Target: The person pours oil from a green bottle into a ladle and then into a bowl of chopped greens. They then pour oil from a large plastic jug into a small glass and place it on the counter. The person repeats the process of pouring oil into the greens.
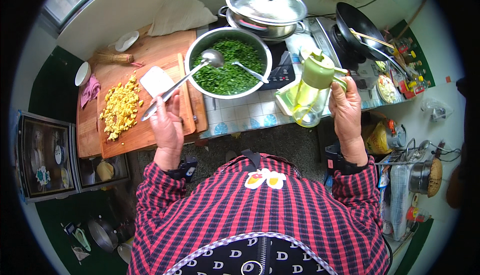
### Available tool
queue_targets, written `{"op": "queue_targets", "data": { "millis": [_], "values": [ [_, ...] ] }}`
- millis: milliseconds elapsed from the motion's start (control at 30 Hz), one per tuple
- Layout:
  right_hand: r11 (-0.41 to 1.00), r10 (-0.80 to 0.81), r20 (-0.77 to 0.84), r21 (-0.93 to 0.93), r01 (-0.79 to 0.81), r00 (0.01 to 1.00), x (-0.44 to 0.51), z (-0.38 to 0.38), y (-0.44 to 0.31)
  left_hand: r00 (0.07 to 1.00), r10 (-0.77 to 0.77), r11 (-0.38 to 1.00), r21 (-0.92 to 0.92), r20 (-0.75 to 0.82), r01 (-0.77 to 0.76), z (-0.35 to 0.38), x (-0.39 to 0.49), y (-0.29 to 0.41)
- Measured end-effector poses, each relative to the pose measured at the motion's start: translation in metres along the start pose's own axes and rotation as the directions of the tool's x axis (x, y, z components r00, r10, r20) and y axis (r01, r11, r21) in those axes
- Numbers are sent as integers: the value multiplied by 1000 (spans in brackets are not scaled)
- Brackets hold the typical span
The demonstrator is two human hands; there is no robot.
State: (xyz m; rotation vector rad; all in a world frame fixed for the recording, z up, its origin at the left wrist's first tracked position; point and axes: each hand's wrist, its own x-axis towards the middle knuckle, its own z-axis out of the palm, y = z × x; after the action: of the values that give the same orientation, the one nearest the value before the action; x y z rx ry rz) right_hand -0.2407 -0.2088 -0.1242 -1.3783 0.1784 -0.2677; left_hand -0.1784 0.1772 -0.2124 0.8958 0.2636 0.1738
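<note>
My left hand [167, 125] holds a metal ladle [187, 77] by its handle. The ladle's round bowl is over the left part of a large steel basin [229, 96] of chopped green leaves [234, 74]. A second metal utensil [250, 72] leans inside that basin against its right rim. In my right hand [345, 114] is a clear oil pot [308, 104] with a green top, gripped by its green handle. It is tilted, and a little yellow liquid shows inside. Left of the ladle, crumbled cooked egg [120, 108] lies on a wooden cutting board [150, 137].
Behind the basin stands a lidded steel pot [266, 9]. A black wok [358, 31] with chopsticks rests on the stove at right, near several bottles [412, 84]. A white scraper-like piece [155, 81] lies on the board. A white bowl [83, 73] and pink cloth [90, 89] are far left.
</note>
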Motion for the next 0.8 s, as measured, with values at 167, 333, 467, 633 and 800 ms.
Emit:
{"op": "queue_targets", "data": {
  "millis": [167,333,467,633,800],
  "values": [
    [996,-15,74,90,8,997,-17,-29,10,997,77,993,90,-6,-76,0,-26,1],
    [996,41,7,77,-42,999,-25,-49,27,991,108,992,70,-82,-102,5,-19,-4],
    [996,73,31,47,-74,997,-39,-95,30,981,178,984,17,-79,-178,14,-24,-9],
    [993,88,6,75,-88,996,-49,-142,54,957,247,959,178,-151,-220,32,-35,-18],
    [984,127,9,125,-127,992,-58,-166,72,940,305,929,264,-154,-259,25,-33,-18]
  ]
}}
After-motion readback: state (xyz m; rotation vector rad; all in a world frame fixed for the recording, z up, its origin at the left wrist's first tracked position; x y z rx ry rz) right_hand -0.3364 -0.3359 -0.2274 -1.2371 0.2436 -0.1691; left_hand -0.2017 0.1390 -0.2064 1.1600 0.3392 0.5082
